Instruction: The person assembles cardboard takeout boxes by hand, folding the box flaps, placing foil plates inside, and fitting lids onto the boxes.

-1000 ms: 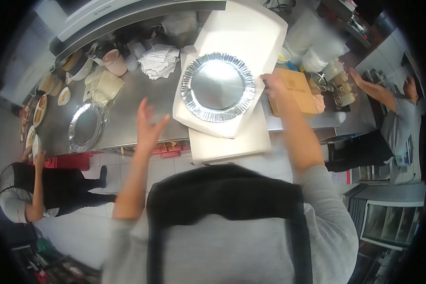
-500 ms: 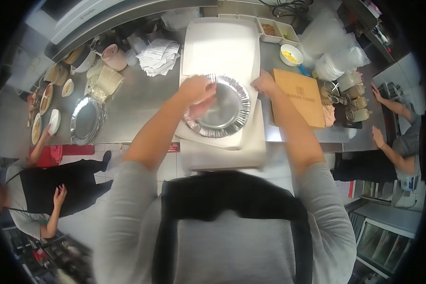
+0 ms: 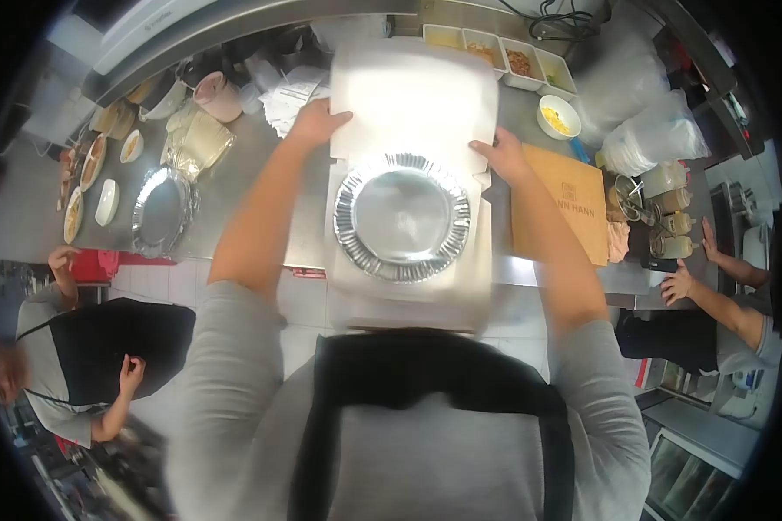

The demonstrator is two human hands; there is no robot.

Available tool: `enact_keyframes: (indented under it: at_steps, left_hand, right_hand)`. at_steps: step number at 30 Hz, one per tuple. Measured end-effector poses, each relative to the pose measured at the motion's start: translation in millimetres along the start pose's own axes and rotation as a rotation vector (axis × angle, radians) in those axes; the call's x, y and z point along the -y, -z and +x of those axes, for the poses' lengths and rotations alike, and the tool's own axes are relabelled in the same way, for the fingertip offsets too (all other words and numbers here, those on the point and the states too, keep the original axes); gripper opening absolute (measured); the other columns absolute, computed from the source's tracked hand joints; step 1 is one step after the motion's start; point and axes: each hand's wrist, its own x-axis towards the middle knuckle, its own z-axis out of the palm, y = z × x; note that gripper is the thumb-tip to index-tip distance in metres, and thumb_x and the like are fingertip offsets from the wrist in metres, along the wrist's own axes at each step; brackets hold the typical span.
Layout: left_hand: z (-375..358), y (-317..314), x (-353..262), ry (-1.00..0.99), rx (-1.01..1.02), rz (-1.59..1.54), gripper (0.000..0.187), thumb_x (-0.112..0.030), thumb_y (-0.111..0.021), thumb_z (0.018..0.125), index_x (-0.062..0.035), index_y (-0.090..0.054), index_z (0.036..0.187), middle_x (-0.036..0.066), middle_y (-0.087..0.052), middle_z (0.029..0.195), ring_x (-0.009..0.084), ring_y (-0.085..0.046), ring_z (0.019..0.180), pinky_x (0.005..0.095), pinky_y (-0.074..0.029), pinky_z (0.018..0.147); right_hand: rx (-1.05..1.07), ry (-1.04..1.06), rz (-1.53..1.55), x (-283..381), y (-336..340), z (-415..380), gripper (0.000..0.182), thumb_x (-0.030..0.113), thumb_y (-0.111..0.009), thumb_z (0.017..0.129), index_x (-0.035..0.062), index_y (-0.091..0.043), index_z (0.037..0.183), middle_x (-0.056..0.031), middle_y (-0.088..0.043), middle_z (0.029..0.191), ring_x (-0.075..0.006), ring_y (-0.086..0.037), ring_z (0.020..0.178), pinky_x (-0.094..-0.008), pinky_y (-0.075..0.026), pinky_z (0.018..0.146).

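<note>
An open cardboard box (image 3: 408, 100) with a white inside stands in front of me, its lid panel on the far side. A round foil plate (image 3: 401, 217) with a crimped rim lies in the near half. My left hand (image 3: 319, 123) grips the lid's left edge, thumb on the inner face. On the opposite edge, my right hand (image 3: 502, 158) is closed the same way, lower down near the fold. Both hands' fingers are partly hidden behind the cardboard.
A brown printed box (image 3: 558, 204) lies to the right, near sauce bottles (image 3: 669, 201) and a bowl of yellow food (image 3: 558, 117). Leftward are another foil plate (image 3: 162, 210), paper slips (image 3: 291, 102) and several dishes. Co-workers stand at both sides.
My left hand has left the foil plate and taken the lid's left edge. My right hand stays at the right edge. The left co-worker's hand has let go of a white dish.
</note>
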Motion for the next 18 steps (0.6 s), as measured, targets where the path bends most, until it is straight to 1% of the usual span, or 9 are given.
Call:
enact_keyframes:
  at_steps: [3,4,6,7,9,10,13,15,18]
  left_hand:
    - [-37.8,8.4,-7.6,-0.167,-0.055,-0.097,0.043,-0.033,-0.066,0.085,-0.0018,-0.063,0.115,0.016,-0.07,0.102,0.0277,-0.067,0.094,0.0366,-0.051,0.083]
    - [-44.2,3.2,-0.1,-0.227,-0.05,-0.039,0.043,-0.034,-0.064,0.087,-0.004,-0.062,0.117,0.017,-0.069,0.105,0.0319,-0.065,0.098,0.0379,-0.05,0.085]
    - [-53.6,-4.7,5.3,-0.156,-0.009,0.121,0.043,-0.035,-0.063,0.088,-0.0056,-0.061,0.119,0.019,-0.067,0.107,0.0347,-0.063,0.1,0.039,-0.049,0.085]
    - [-52.6,-5.2,6.0,-0.128,0.003,0.202,0.043,-0.036,-0.062,0.089,-0.0064,-0.061,0.12,0.02,-0.067,0.108,0.0361,-0.062,0.101,0.0396,-0.049,0.086]
    - [-54.7,-8.1,12.3,-0.117,0.004,0.234,0.038,-0.031,-0.064,0.089,-0.0043,-0.062,0.117,0.017,-0.068,0.104,0.0321,-0.065,0.094,0.038,-0.05,0.083]
    - [-56.9,-10.3,17.0,-0.11,0.005,0.249,0.036,-0.028,-0.065,0.089,-0.0032,-0.063,0.115,0.016,-0.069,0.102,0.0301,-0.066,0.09,0.0372,-0.05,0.082]
    - [-61.5,-15.1,37.0,-0.189,-0.013,0.16,0.036,-0.03,-0.062,0.091,-0.0015,-0.063,0.112,0.016,-0.07,0.099,0.0311,-0.066,0.091,0.0378,-0.05,0.082]
    - [-63.2,-23.5,51.4,-0.118,-0.002,0.202,0.036,-0.033,-0.058,0.093,-0.0014,-0.064,0.111,0.016,-0.07,0.097,0.0298,-0.067,0.09,0.0374,-0.05,0.081]
    - [-62.9,-29.0,63.8,-0.04,0.083,0.171,0.044,-0.04,-0.052,0.094,0.0001,-0.065,0.106,0.017,-0.07,0.093,0.0275,-0.067,0.085,0.0373,-0.05,0.078]
  right_hand:
    - [-0.006,0.187,-0.046,33.6,5.1,-40.3,0.037,0.02,-0.067,0.084,-0.003,-0.062,0.112,-0.0177,-0.069,0.101,-0.0287,-0.067,0.09,-0.0368,-0.052,0.081]
    - [0.009,0.176,-0.162,35.0,3.2,-43.2,0.036,0.02,-0.065,0.084,-0.0026,-0.062,0.112,-0.0191,-0.069,0.102,-0.0313,-0.066,0.093,-0.038,-0.051,0.083]
    - [0.055,0.158,-0.398,36.9,-1.3,-49.2,0.035,0.019,-0.063,0.085,-0.0018,-0.061,0.113,-0.0219,-0.067,0.103,-0.0365,-0.064,0.097,-0.0404,-0.05,0.086]
    - [0.044,0.165,-0.417,38.0,-2.6,-45.5,0.036,0.019,-0.063,0.084,-0.0015,-0.06,0.113,-0.0228,-0.066,0.104,-0.0383,-0.063,0.098,-0.0413,-0.049,0.086]
    - [0.027,0.174,-0.455,37.1,-6.7,-42.7,0.036,0.019,-0.062,0.084,-0.001,-0.059,0.113,-0.0244,-0.065,0.105,-0.0419,-0.06,0.1,-0.0429,-0.048,0.088]
    - [0.055,0.171,-0.434,37.1,-6.1,-44.0,0.037,0.019,-0.062,0.083,-0.0011,-0.059,0.114,-0.0243,-0.065,0.105,-0.0418,-0.06,0.1,-0.0429,-0.048,0.088]
    - [0.102,0.198,-0.409,40.5,-2.8,-51.3,0.038,0.017,-0.061,0.082,-0.0012,-0.059,0.115,-0.0239,-0.065,0.105,-0.0415,-0.06,0.101,-0.0428,-0.048,0.089]
    - [0.078,0.269,-0.425,42.8,-9.2,-60.6,0.039,0.017,-0.06,0.081,-0.0013,-0.058,0.115,-0.024,-0.065,0.105,-0.0415,-0.06,0.101,-0.0427,-0.048,0.09]
    - [0.001,0.247,-0.358,41.8,-22.7,-68.1,0.039,0.015,-0.058,0.08,-0.0008,-0.059,0.116,-0.0248,-0.065,0.104,-0.0421,-0.059,0.104,-0.0423,-0.047,0.092]
